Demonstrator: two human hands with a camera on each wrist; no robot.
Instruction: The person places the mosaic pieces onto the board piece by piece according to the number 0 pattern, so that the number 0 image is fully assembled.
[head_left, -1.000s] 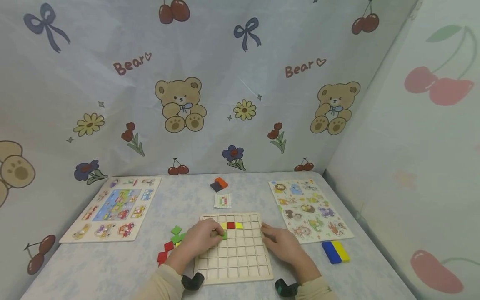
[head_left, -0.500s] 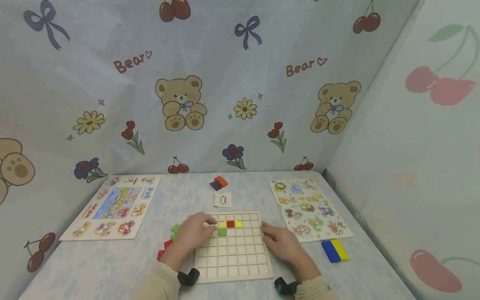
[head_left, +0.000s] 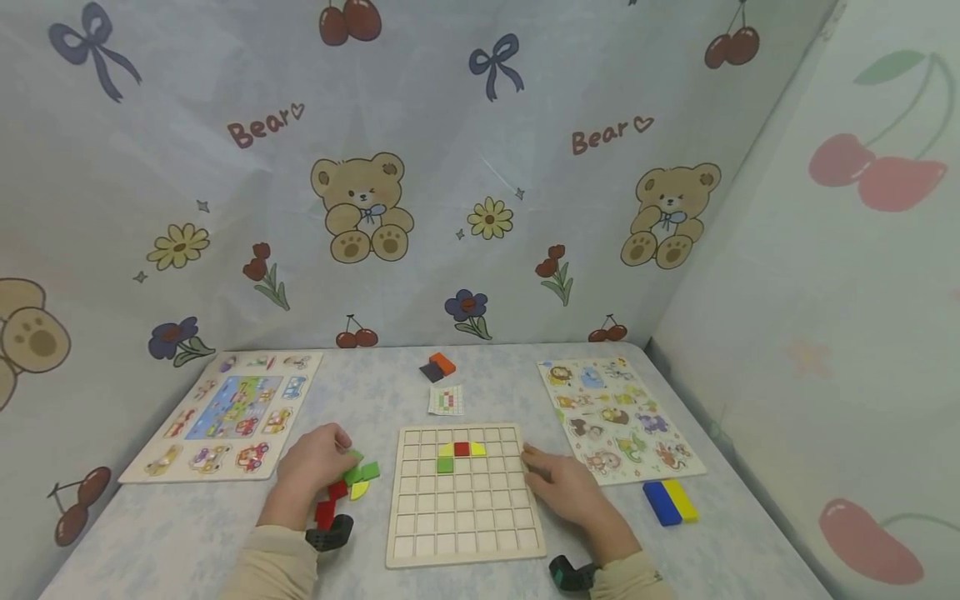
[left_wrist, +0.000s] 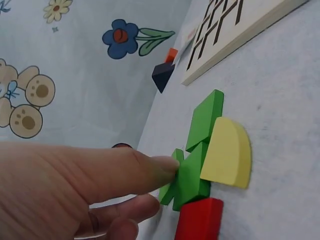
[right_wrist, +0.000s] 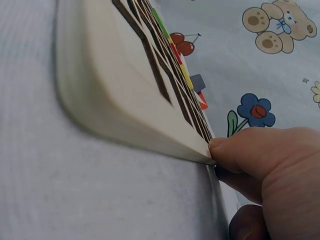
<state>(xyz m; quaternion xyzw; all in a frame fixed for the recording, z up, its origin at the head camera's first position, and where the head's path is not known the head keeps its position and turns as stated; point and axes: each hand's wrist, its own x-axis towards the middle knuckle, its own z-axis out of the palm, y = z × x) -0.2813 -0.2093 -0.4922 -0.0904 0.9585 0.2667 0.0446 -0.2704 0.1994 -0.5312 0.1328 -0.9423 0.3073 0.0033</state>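
My left hand point(head_left: 313, 462) is at the loose pile left of the board, thumb and fingers pinching a green square tile point(left_wrist: 166, 192). Against it lie two more green tiles point(head_left: 371, 471), a yellow quarter-round tile point(left_wrist: 227, 152) and red tiles point(head_left: 326, 512). The wooden grid board point(head_left: 467, 525) lies flat in the middle. In its upper cells sit a red square tile point(head_left: 461, 449) between two yellow rounded tiles point(head_left: 477, 449), with a green square tile point(head_left: 446, 465) below the left one. My right hand point(head_left: 566, 487) rests beside the board, its thumb and fingers touching the right edge.
Behind the board lie a small pattern card point(head_left: 446, 401) and orange point(head_left: 444, 363) and dark point(head_left: 432, 372) blocks. Picture puzzle boards stand flat at the left point(head_left: 225, 417) and right point(head_left: 618, 421). Blue point(head_left: 663, 503) and yellow point(head_left: 681, 501) blocks lie far right.
My left hand has let go of the green tile in the board's cell and moved left to the loose pile, onto another green tile. My right hand has stayed at the board's edge.
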